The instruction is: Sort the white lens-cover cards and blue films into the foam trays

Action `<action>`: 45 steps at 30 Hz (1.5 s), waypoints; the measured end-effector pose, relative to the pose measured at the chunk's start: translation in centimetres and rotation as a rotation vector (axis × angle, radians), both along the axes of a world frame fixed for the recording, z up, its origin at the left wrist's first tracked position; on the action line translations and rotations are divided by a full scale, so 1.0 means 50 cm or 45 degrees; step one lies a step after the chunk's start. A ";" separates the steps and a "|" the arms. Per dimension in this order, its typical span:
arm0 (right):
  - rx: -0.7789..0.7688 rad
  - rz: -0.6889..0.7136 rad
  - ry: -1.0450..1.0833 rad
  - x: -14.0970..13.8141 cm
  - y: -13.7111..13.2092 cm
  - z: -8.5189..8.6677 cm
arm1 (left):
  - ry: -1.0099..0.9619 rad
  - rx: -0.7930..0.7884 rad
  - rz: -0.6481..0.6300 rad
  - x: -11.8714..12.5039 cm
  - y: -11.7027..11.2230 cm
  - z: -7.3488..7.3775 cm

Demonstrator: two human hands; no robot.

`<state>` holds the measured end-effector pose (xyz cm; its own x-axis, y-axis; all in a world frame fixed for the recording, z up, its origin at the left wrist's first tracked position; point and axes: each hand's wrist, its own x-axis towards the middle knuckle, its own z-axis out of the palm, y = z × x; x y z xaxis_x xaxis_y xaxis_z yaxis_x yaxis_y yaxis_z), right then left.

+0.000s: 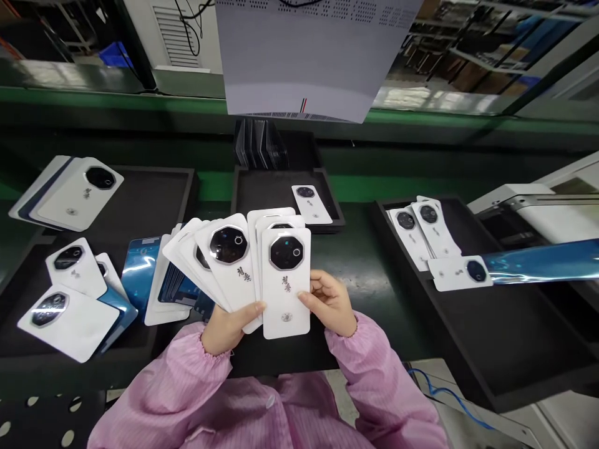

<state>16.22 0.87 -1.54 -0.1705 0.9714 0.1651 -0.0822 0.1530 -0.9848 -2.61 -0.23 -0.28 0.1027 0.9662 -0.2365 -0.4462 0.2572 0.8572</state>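
Both hands hold a fanned stack of white phone back covers [243, 262], each with a black octagonal camera ring. My left hand [229, 327] grips the fan from below, thumb across the lower edge. My right hand [330, 302] pinches the front cover [286, 284] at its right edge. Pink sleeves cover both arms.
Black trays lie around: one at the left [154, 199] with loose covers and blue film pieces [140, 271], one at the centre back [271, 187] with a single cover [311, 202], one at the right [491, 324] with a few covers [423, 234]. A white machine [538, 212] stands far right.
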 end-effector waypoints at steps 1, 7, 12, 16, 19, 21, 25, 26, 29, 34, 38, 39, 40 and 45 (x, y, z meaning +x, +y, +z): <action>0.021 -0.004 -0.008 0.001 -0.001 0.001 | 0.004 0.000 0.006 0.000 -0.002 0.000; -0.056 -0.298 0.028 0.030 -0.015 -0.005 | 0.054 -0.023 0.081 0.002 -0.007 0.006; -0.260 -0.737 -0.031 0.073 -0.053 -0.048 | 0.031 -0.051 0.074 0.000 -0.003 0.003; -0.265 -0.686 -0.699 0.095 -0.076 -0.077 | 0.017 -0.083 0.062 0.003 0.001 0.002; -0.157 -0.768 -1.156 0.103 -0.078 -0.081 | -0.020 -0.098 0.075 0.007 0.004 0.005; -0.163 -0.838 -1.283 0.102 -0.075 -0.075 | -0.036 -0.099 0.083 0.009 0.006 0.006; -0.069 -0.848 -0.960 0.071 -0.070 -0.033 | -0.062 -0.094 0.061 0.010 0.007 0.003; -0.063 -0.751 -0.780 0.057 -0.069 -0.018 | -0.064 -0.094 0.052 0.010 0.006 0.003; -0.146 -0.409 -0.357 0.014 -0.065 0.024 | -0.066 -0.097 0.009 0.009 0.002 0.006; -0.148 -0.363 -0.250 -0.022 -0.061 0.043 | -0.037 -0.095 -0.032 0.002 -0.007 0.009; -0.151 -0.379 -0.227 -0.019 -0.071 0.034 | 0.022 -0.076 -0.114 -0.006 -0.010 -0.002; -0.145 -0.386 -0.228 -0.018 -0.074 0.034 | 0.029 -0.073 -0.131 -0.008 -0.011 -0.004; -0.133 -0.399 -0.230 -0.018 -0.077 0.036 | 0.032 -0.068 -0.135 -0.008 -0.011 -0.005; -0.073 -0.439 -0.213 -0.027 -0.081 0.053 | -0.025 -0.073 -0.090 -0.003 -0.015 0.003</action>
<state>14.89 -3.18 1.12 0.1475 0.9833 0.1068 0.1267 0.0883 -0.9880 -2.75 -0.95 -0.14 0.1755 0.9412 -0.2888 -0.4418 0.3374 0.8313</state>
